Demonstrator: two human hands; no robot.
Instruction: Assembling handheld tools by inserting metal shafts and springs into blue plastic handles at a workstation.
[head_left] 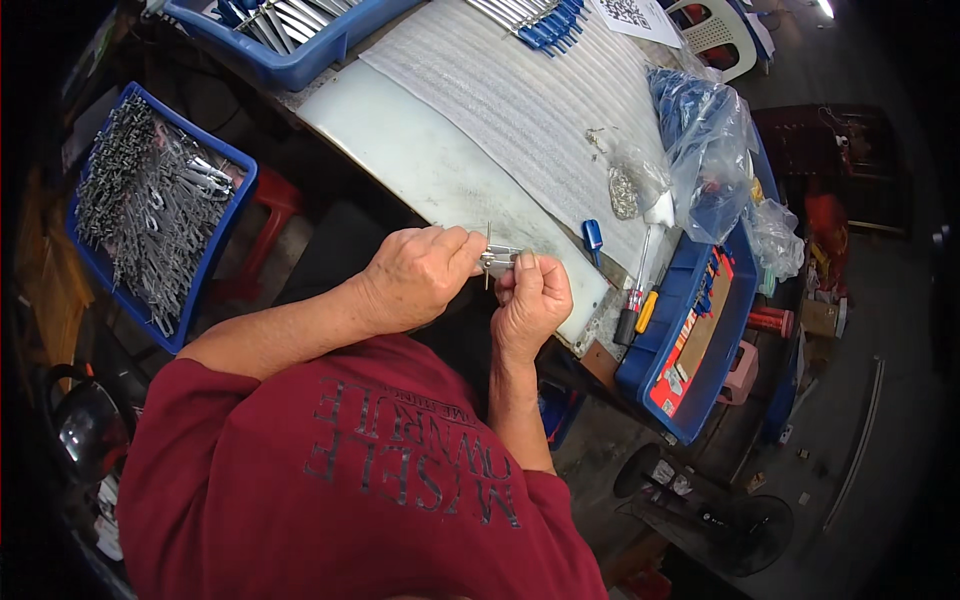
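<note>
Pinching a small metal assembly (499,258), left hand (425,268) and right hand (533,300) grip opposite ends by the desk (395,150) edge; uneven finger pressure could let it slip.

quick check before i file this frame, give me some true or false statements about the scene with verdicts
1. The left hand and right hand both hold a small metal piece. True.
2. The wearer's shirt is green. False: the shirt is dark red.
3. A white foam sheet covers part of the tabletop. True.
4. The blue crate at far left holds fruit. False: the blue crate holds many grey metal parts.
</note>
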